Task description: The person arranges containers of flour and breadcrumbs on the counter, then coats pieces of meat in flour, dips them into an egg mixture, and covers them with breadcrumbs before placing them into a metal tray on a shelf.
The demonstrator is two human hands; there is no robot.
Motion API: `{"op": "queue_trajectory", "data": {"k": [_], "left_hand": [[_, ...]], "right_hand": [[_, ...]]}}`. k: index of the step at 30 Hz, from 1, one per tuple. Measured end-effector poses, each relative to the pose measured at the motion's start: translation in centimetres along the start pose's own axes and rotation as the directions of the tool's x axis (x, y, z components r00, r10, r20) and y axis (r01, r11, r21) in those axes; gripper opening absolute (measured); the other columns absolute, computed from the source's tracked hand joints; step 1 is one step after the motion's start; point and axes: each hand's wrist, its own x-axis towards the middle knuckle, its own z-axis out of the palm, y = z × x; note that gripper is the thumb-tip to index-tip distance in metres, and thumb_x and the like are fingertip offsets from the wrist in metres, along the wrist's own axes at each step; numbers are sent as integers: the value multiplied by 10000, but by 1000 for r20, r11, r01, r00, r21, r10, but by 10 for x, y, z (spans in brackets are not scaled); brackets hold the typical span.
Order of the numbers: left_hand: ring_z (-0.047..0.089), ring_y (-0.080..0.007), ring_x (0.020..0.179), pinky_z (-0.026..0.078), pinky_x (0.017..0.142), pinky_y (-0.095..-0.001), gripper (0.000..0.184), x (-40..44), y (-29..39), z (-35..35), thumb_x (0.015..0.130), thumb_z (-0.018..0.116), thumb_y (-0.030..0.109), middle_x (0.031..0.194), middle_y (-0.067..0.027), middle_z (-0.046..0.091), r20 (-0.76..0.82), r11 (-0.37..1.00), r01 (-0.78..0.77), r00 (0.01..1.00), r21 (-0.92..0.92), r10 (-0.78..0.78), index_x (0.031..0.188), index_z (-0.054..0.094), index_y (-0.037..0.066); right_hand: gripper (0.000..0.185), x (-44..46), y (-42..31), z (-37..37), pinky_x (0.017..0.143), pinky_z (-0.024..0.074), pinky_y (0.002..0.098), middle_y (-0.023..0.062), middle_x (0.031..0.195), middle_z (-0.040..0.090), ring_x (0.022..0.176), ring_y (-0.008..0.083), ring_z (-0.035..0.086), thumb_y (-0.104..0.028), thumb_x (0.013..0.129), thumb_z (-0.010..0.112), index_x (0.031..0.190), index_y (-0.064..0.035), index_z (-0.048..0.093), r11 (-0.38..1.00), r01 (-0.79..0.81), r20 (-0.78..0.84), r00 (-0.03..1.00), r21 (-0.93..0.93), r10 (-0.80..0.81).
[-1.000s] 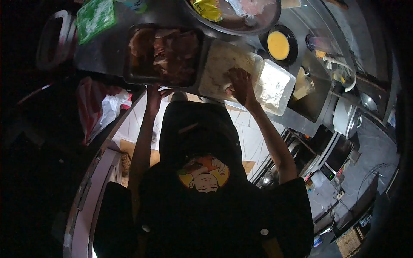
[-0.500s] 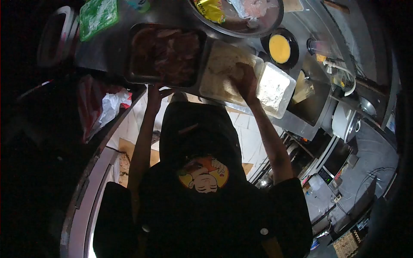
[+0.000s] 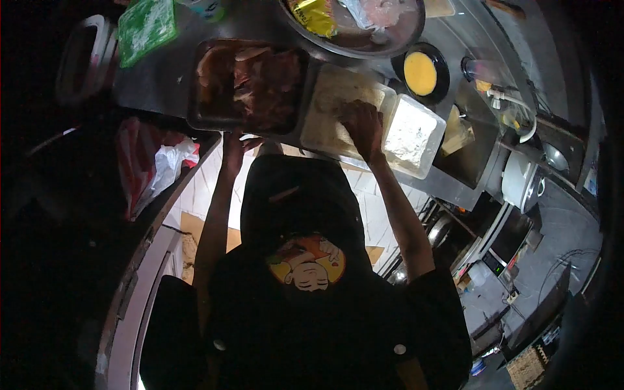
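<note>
My right hand [image 3: 364, 127] reaches into a clear plastic container [image 3: 314, 136] of pale, crumb-like coating. Its fingers curl down onto the coating, and whatever lies under them is hidden. My left hand [image 3: 239, 146] is at the near rim of a dark metal tray [image 3: 195, 120] that holds several pieces of reddish raw meat [image 3: 263, 75]. Some fingers of that hand are spread to the right; the rest are partly hidden by the rim. Against the crumb container's right side stands a second container [image 3: 426, 170] of white flour-like powder [image 3: 411, 133].
A black bowl [image 3: 442, 84] of yellow liquid [image 3: 420, 73] stands behind the powder. Farther back is a large metal basin [image 3: 364, 49] with a yellow packet [image 3: 312, 16]. A green board [image 3: 146, 32] lies at left, a sink [image 3: 471, 159] at right, and a striped plastic bag [image 3: 140, 172] hangs at lower left.
My right hand has shifted slightly left and lower over the crumb-like coating, its fingers now more bunched. My left hand stays by the tray rim. The meat appears more brightly lit.
</note>
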Motion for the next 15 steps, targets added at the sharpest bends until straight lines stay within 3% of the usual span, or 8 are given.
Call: {"op": "queue_trajectory", "data": {"k": [2, 6, 8, 15], "left_hand": [[641, -356, 888, 548, 789, -445, 514, -2, 3, 3, 962, 395, 412, 1178, -169, 516, 9, 1000, 12, 1000, -6, -12, 1260, 399, -6], [648, -323, 878, 553, 781, -424, 497, -11, 14, 10, 962, 396, 404, 1140, -161, 544, 22, 1000, -2, 1000, 2, 2, 1226, 448, -15], [650, -318, 874, 555, 774, -423, 482, -10, 16, 12, 961, 404, 391, 1130, -159, 551, 36, 1000, -13, 999, 4, 13, 1212, 457, -17], [647, -313, 885, 562, 772, -428, 417, -7, 12, 6, 949, 448, 341, 1103, -152, 572, 39, 999, -2, 999, -51, 4, 1172, 482, -10]], "right_hand": [[391, 3, 4, 4, 809, 434, 412, 94, 1014, 586, 957, 302, 535, -207, 674, 741, 1007, -70, 589, 994, 41, -153, 988, 105, -25], [418, 14, 18, 1, 818, 450, 401, 107, 1041, 585, 987, 301, 536, -216, 694, 738, 1049, -64, 579, 980, 184, -74, 981, 78, -179], [382, 14, 19, -6, 848, 459, 380, 126, 1076, 581, 1014, 310, 538, -177, 744, 703, 1077, -45, 571, 966, 122, -206, 976, 227, -75], [237, 3, 17, 18, 883, 450, 361, 135, 1117, 576, 1037, 295, 540, -85, 833, 618, 1064, -39, 599, 885, 4, -243, 962, 465, 124]]}}
